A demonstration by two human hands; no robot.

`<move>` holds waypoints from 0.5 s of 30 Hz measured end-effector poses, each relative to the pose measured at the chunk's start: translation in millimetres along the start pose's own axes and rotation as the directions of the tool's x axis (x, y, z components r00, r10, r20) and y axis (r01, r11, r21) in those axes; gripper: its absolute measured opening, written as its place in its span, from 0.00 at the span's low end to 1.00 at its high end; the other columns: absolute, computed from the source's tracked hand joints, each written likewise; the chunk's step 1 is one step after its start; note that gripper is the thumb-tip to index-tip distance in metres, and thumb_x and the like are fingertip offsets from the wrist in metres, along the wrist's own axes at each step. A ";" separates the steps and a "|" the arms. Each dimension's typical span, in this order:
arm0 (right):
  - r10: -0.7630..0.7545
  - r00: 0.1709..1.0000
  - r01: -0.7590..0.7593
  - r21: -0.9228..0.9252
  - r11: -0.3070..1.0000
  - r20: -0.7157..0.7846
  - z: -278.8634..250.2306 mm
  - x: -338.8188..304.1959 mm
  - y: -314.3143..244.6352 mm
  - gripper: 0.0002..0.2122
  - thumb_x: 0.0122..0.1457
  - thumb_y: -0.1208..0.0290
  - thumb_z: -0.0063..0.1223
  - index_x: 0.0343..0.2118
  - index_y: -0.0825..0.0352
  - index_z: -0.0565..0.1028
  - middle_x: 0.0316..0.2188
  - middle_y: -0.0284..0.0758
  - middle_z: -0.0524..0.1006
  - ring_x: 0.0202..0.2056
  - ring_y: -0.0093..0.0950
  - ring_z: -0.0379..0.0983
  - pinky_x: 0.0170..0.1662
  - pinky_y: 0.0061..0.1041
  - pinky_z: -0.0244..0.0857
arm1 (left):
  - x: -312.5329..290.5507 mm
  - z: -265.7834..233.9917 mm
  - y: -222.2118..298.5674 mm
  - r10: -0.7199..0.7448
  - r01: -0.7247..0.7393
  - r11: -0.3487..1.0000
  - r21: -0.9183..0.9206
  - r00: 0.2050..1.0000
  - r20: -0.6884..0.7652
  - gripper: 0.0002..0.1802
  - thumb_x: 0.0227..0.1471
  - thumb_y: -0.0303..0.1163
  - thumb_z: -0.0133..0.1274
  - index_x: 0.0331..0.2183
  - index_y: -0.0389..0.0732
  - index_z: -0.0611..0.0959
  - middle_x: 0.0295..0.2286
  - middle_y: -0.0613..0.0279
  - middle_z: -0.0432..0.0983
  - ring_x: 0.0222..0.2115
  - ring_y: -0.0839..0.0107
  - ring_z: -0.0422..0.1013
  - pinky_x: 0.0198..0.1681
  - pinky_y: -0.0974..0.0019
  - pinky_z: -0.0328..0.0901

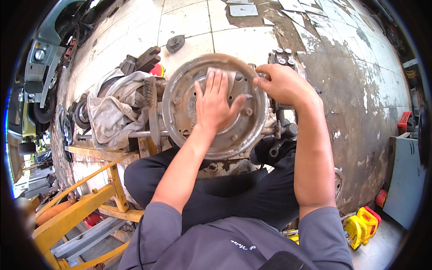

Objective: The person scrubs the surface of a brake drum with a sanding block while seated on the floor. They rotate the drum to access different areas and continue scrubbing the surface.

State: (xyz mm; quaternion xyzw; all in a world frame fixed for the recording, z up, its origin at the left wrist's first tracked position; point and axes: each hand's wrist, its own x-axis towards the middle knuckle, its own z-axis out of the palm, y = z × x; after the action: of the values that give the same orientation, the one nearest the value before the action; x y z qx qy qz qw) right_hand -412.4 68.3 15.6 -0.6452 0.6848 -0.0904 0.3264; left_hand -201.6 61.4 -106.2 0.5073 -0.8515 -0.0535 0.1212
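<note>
A rusty round metal brake plate (180, 114) with a raised rim and several bolts and holes faces up in front of me. My left hand (215, 101) lies on it, fingers stretched and thumb spread, pressing a small tan sheet (230, 77) that looks like sandpaper. Part of that sheet is hidden under the fingers. At the plate's right rim, my right hand (281, 83) is closed, with thumb and forefinger at the edge. The other right fingers are mostly hidden beneath the hand.
Left of the plate lie a wire brush (150, 94) and a crumpled grey cloth (112, 112) over metal parts. A yellow metal frame (85, 207) stands lower left. A small round part (175, 43) rests on the tiles beyond. At right are a grey cabinet (407, 180) and a yellow-red object (361, 227).
</note>
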 end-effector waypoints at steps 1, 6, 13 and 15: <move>-0.002 1.000 0.002 0.008 1.000 -0.002 -0.7 0.9 0.3 0.18 0.62 0.60 0.53 0.50 0.66 0.78 0.45 0.48 0.80 0.49 0.45 0.76 0.53 0.41 0.68 | 13.4 -0.9 -0.3 -0.014 0.014 1.000 0.002 1.000 0.011 0.49 0.59 0.64 0.45 0.64 0.33 0.62 0.66 0.45 0.53 0.69 0.53 0.46 0.67 0.33 0.38; 0.024 0.999 -0.023 0.032 0.999 -0.036 5.9 -0.1 2.3 0.20 0.62 0.60 0.54 0.53 0.65 0.77 0.41 0.47 0.81 0.45 0.44 0.78 0.50 0.39 0.70 | -4.9 -2.9 -13.8 0.107 -0.107 0.993 0.058 0.994 0.007 0.48 0.58 0.64 0.46 0.65 0.36 0.62 0.66 0.49 0.56 0.68 0.53 0.49 0.67 0.33 0.38; 0.023 0.999 -0.024 0.034 0.999 0.028 5.9 2.8 -3.5 0.18 0.62 0.61 0.54 0.50 0.65 0.78 0.44 0.49 0.80 0.48 0.45 0.76 0.53 0.40 0.69 | 15.0 -6.1 -20.6 0.165 -0.168 0.977 0.131 0.986 0.032 0.47 0.58 0.65 0.44 0.65 0.39 0.64 0.65 0.51 0.56 0.68 0.56 0.51 0.67 0.33 0.39; 0.021 0.999 -0.022 0.044 0.999 0.027 7.6 -3.7 -0.8 0.18 0.62 0.61 0.54 0.50 0.65 0.78 0.44 0.48 0.80 0.49 0.45 0.76 0.53 0.40 0.68 | 3.5 -8.1 -20.6 0.195 -0.201 0.974 0.108 0.979 0.057 0.47 0.58 0.66 0.44 0.65 0.39 0.64 0.65 0.50 0.56 0.68 0.56 0.51 0.67 0.33 0.39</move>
State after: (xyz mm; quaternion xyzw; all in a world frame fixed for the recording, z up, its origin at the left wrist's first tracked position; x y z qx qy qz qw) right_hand -407.6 73.9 11.4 -0.6316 0.6851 -0.0934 0.3509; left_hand -183.5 48.8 -102.3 0.4246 -0.9021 -0.0046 0.0771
